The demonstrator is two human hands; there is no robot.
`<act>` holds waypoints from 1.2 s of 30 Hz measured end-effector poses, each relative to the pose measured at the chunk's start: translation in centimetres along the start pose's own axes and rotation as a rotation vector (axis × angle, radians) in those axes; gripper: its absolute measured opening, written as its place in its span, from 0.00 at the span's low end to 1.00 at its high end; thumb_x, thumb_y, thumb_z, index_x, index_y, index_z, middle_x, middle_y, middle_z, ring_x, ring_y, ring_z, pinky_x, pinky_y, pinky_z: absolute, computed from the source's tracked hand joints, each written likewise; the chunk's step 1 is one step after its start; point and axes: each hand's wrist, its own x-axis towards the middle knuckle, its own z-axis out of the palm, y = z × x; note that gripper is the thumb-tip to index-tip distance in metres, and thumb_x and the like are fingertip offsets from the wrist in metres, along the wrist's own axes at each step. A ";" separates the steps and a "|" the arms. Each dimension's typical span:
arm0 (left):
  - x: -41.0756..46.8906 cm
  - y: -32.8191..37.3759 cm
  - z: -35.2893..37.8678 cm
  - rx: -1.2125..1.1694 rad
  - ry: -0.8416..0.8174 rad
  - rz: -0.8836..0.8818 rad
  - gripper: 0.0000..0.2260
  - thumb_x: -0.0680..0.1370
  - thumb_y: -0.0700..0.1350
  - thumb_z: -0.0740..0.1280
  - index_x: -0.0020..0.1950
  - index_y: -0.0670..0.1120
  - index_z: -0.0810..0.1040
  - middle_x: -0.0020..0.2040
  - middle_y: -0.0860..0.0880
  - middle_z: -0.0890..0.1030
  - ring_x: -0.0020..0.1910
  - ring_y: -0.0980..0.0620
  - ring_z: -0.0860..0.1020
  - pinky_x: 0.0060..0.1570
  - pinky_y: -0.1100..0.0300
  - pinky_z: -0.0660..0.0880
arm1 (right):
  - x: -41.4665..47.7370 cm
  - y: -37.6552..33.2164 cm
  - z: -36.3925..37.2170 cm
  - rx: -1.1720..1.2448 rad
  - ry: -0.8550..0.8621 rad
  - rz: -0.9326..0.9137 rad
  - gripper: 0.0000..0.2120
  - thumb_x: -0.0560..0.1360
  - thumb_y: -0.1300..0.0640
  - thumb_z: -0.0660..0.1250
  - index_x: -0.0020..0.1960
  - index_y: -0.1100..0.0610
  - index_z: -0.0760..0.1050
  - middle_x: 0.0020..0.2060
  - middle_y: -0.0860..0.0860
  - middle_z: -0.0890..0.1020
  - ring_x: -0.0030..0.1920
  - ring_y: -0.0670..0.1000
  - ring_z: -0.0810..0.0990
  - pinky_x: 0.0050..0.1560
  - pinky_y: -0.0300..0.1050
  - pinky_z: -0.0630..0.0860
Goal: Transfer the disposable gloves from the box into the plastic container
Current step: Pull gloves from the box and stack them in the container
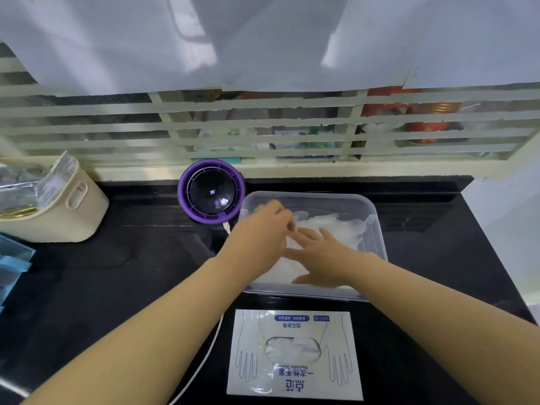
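Right hand [321, 255] flat, spread on gloves [330, 226] in container [377, 229]; left hand [263, 229] curled, grip unclear. Gloves prob light, floppy, slick: pinch wad

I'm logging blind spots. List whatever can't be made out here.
All in the head view:
- Whether the left hand grips the translucent disposable gloves in the clear rectangular plastic container; its fingertips are motion-blurred.
- How many gloves remain in the white cardboard glove box; only its oval opening shows.
- The gloves beneath the right hand, which covers them.
- The blue object, cut off by the left edge.
- The digits on the round purple device: too small.
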 end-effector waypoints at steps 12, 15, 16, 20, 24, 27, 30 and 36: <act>1.8 -0.2 4.4 0.093 -0.661 0.008 0.17 0.82 0.44 0.61 0.72 0.47 0.69 0.68 0.45 0.65 0.63 0.44 0.72 0.61 0.58 0.67 | -2.1 1.8 -0.8 0.168 -0.203 0.197 0.20 0.80 0.49 0.60 0.70 0.53 0.69 0.69 0.53 0.68 0.64 0.55 0.71 0.65 0.49 0.68; 1.9 -0.5 5.0 0.106 -0.662 -0.018 0.18 0.80 0.44 0.64 0.70 0.46 0.69 0.68 0.44 0.63 0.61 0.43 0.71 0.61 0.53 0.71 | -1.6 1.8 -0.7 0.169 -0.225 0.248 0.22 0.80 0.49 0.60 0.71 0.57 0.67 0.71 0.57 0.63 0.67 0.56 0.68 0.66 0.50 0.66; 1.9 -0.7 5.2 0.107 -0.658 -0.022 0.19 0.80 0.43 0.65 0.70 0.46 0.68 0.68 0.44 0.62 0.61 0.43 0.70 0.61 0.51 0.71 | -1.5 1.7 -0.7 0.183 -0.231 0.272 0.22 0.79 0.48 0.60 0.70 0.58 0.68 0.71 0.57 0.63 0.68 0.56 0.67 0.66 0.50 0.66; 2.1 -0.9 5.7 0.111 -0.637 -0.016 0.23 0.78 0.46 0.66 0.71 0.45 0.65 0.72 0.44 0.56 0.68 0.42 0.63 0.64 0.48 0.70 | -1.4 0.9 -1.3 0.119 -0.064 0.377 0.23 0.78 0.45 0.62 0.66 0.59 0.67 0.67 0.58 0.65 0.58 0.57 0.74 0.50 0.46 0.70; 2.4 -0.8 6.5 0.131 -0.608 -0.033 0.28 0.78 0.55 0.67 0.73 0.45 0.62 0.73 0.43 0.55 0.70 0.42 0.61 0.64 0.46 0.69 | 0.1 0.1 -1.0 0.189 0.109 0.307 0.31 0.74 0.44 0.67 0.69 0.58 0.62 0.67 0.56 0.64 0.57 0.57 0.75 0.51 0.47 0.73; 2.5 -0.5 6.9 0.124 -0.587 -0.056 0.32 0.77 0.56 0.66 0.75 0.45 0.58 0.75 0.43 0.53 0.72 0.41 0.59 0.66 0.48 0.67 | 1.7 0.7 0.8 0.222 -0.127 0.330 0.44 0.71 0.42 0.70 0.76 0.57 0.50 0.72 0.58 0.57 0.65 0.60 0.70 0.63 0.52 0.71; 2.5 -0.6 7.0 0.073 -0.601 -0.094 0.33 0.77 0.51 0.67 0.77 0.46 0.54 0.76 0.43 0.49 0.73 0.41 0.57 0.67 0.48 0.67 | 2.5 2.3 2.8 0.184 -0.238 0.386 0.53 0.70 0.43 0.72 0.77 0.56 0.37 0.75 0.59 0.47 0.71 0.62 0.62 0.68 0.54 0.66; 2.3 -0.7 6.8 0.018 -0.672 -0.176 0.38 0.78 0.46 0.65 0.79 0.49 0.43 0.78 0.43 0.40 0.77 0.40 0.48 0.72 0.43 0.60 | 2.5 2.9 3.4 0.117 -0.247 0.394 0.55 0.69 0.42 0.72 0.77 0.56 0.35 0.76 0.60 0.50 0.75 0.62 0.53 0.71 0.55 0.62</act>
